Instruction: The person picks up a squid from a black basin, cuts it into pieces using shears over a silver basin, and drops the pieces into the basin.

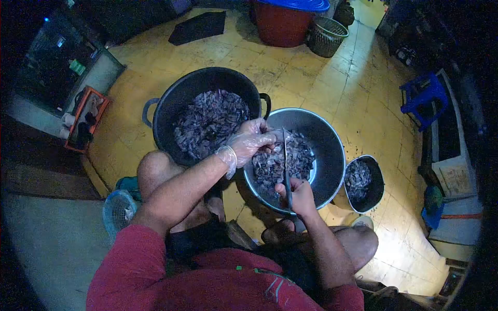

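From where I stood, the right hand [299, 197], bare, was closed firmly around the dark handle of a long narrow knife [285, 155], its blade pointing to the top of the frame. The left hand [251, 142], in a clear plastic glove, pinched a small greyish piece [279, 136] beside the blade. Both were above the round silver metal basin [331, 142] at the centre, which contained many dark greyish pieces [270, 173]; a wide black tub [174, 96] stood to its left.
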Demonstrator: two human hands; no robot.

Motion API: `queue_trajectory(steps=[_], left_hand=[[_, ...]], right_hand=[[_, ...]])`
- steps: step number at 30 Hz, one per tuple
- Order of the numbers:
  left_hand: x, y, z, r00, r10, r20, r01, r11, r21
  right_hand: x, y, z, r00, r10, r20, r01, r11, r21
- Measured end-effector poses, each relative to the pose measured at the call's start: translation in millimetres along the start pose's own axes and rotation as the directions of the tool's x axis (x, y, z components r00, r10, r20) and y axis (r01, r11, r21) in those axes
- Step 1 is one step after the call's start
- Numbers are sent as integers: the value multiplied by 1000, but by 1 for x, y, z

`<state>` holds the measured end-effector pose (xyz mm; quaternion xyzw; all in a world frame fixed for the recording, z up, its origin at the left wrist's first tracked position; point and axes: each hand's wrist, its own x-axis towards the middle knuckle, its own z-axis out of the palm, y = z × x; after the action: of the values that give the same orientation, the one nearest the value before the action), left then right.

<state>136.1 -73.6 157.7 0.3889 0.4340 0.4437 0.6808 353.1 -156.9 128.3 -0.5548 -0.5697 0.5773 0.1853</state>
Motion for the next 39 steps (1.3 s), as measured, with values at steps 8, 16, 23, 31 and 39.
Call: queue_trajectory(steps=[8,16,23,31,39], left_hand=[[1,-19,0,997,-35,74,21,984,179],[0,-11,1,999,-35,37,37,997,-67],[-1,-13,2,997,-68,37,71,995,-77],[1,-12,-2,997,-72,41,76,994,-84],[-4,-13,4,986,-143,81,131,983,130]], right_hand=[[4,12,5,996,-75,-51,82,986,143],[4,8,-1,993,-62,-103,70,995,73],[2,9,6,1000,-4,-31,8,994,106],[8,20,-1,996,-58,-70,46,985,-166],[5,15,2,996,-49,-75,50,999,11]])
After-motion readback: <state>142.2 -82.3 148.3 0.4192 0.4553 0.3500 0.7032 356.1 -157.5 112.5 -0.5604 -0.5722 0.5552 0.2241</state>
